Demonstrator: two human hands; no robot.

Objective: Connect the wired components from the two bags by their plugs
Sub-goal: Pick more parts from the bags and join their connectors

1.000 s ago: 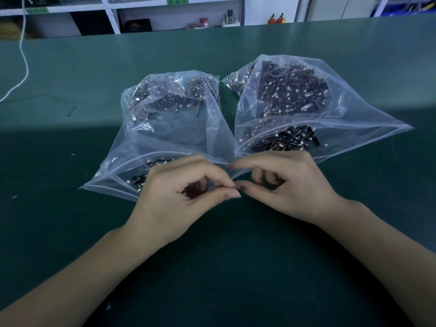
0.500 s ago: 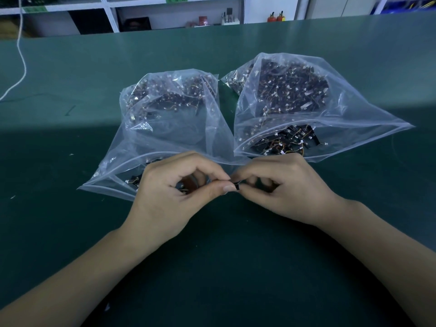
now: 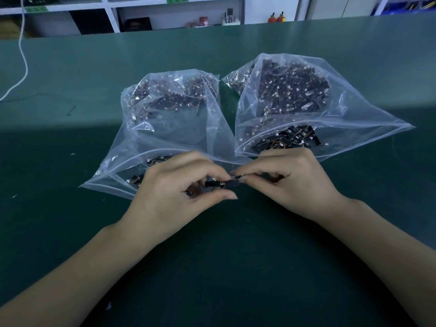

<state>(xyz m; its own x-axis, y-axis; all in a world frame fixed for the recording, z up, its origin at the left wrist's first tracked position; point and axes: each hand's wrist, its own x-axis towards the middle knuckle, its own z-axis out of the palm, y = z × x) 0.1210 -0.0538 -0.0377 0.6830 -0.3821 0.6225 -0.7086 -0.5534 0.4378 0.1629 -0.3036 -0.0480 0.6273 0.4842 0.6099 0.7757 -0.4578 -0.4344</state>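
Holding two black parts end to end, left hand and right hand pinch them in curled fingers; parts newly exposed between fingertips, plugs look mated or nearly.

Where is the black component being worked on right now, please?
In the head view, the black component sits centrally, pinched between the left hand and right hand, just before both bags.

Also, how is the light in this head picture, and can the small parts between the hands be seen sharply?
Head view: the far green table is lit, the near part lies in shadow; the shelf edge bows from wide-angle distortion. The clear left bag and right bag show pale glare on their folds. The dark component between left hand and right hand is dim; its plug is not clear.
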